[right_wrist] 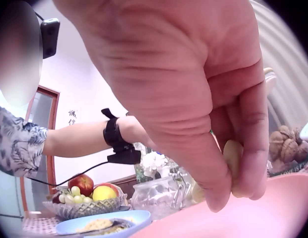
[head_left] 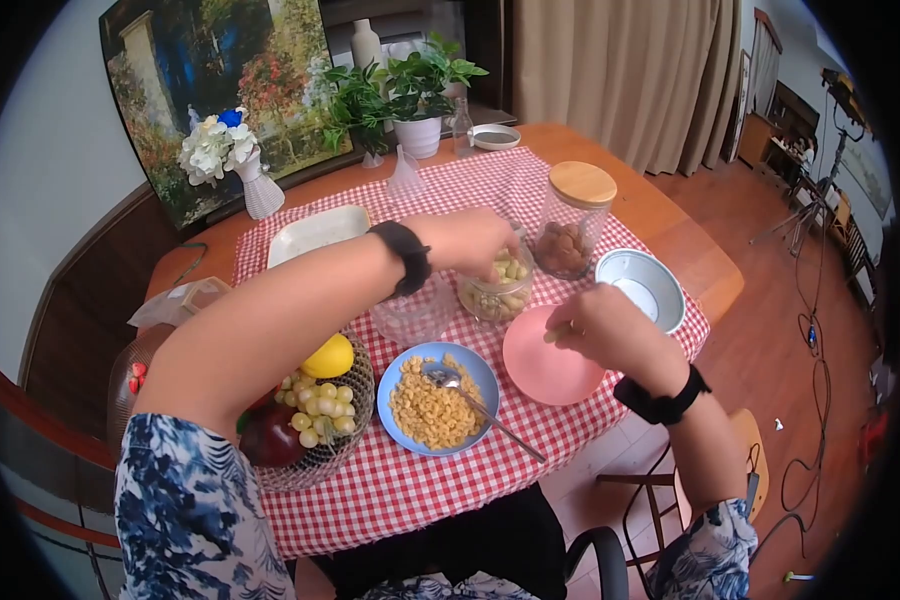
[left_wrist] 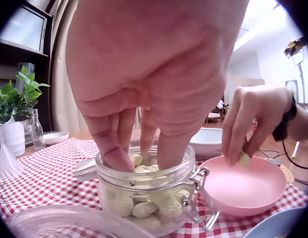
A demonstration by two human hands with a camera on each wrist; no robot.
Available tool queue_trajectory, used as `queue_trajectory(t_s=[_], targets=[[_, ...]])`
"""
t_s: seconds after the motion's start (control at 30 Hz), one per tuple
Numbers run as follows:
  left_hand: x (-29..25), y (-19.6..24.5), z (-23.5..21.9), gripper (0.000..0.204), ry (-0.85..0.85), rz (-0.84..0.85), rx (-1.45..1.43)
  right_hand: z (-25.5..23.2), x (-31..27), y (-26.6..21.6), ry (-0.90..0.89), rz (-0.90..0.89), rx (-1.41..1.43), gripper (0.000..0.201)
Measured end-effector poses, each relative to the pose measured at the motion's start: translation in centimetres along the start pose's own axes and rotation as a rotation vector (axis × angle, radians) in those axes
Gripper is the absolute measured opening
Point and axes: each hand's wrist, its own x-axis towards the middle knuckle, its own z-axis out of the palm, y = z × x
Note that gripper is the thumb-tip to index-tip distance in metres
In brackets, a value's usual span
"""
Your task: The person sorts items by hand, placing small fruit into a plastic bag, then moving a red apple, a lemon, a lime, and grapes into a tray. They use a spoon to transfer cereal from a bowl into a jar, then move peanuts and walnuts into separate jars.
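Note:
My left hand point(head_left: 475, 240) reaches from above into a glass clip-top jar point(left_wrist: 110, 173) of pale green nuts point(left_wrist: 144, 209). In the left wrist view its fingers point down inside the rim, spread apart, with fingertips among the nuts. The jar's wire clasp point(left_wrist: 198, 196) hangs loose on its side. Over a shallow pink dish point(head_left: 545, 375), my right hand point(head_left: 615, 330) pinches one pale green nut point(right_wrist: 233, 158) between thumb and fingers. The part of the dish under that hand is hidden in the head view.
Nearby stand a blue plate point(head_left: 388, 425) of yellow bits with a spoon point(head_left: 510, 432), a fruit basket point(head_left: 365, 400), a clear glass bowl point(head_left: 410, 325), a wooden-lidded jar of walnuts point(head_left: 582, 188) and a white bowl point(head_left: 675, 300). A white tray point(head_left: 290, 240) and plants point(head_left: 420, 85) lie farther back.

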Motion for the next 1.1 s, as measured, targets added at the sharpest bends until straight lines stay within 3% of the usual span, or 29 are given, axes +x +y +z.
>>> queue_trajectory(t_s=[0.1,0.23,0.3,0.43,0.5,0.7,0.83,1.03,1.1], targets=[[0.9,1.0,-0.3,0.044,-0.126,-0.063,0.0,2.5,-1.5,0.0,0.025,0.057,-0.007,0.012],[1.2,1.0,-0.3,0.04,-0.139,-0.071,-0.07,4.3,-2.9,-0.2,0.101,0.049,-0.048,0.016],[1.3,0.5,0.2,0.033,-0.081,0.023,-0.058,4.7,-3.2,-0.2,0.156,0.002,-0.091,0.019],[1.4,0.2,0.4,0.027,-0.078,-0.015,-0.124,4.4,-3.1,-0.6,0.105,0.089,-0.092,0.017],[1.1,0.4,0.3,0.024,0.004,-0.036,-0.165,3.8,-2.9,-1.0,0.106,0.203,-0.065,0.018],[1.1,0.1,-1.1,0.022,0.126,-0.024,-0.108,5.4,-3.4,-0.7,0.164,0.168,-0.123,0.015],[-0.1,4.7,-3.3,0.02,0.178,-0.002,-0.217,5.3,-3.7,-0.7,0.187,0.203,-0.019,0.015],[-0.9,8.1,2.5,0.02,-0.032,-0.013,-0.231,5.5,-3.8,-0.3,0.222,0.304,0.061,0.035],[-1.1,8.7,3.8,0.021,0.003,-0.044,-0.248,5.6,-4.0,-0.3,0.217,0.284,0.048,0.04]])
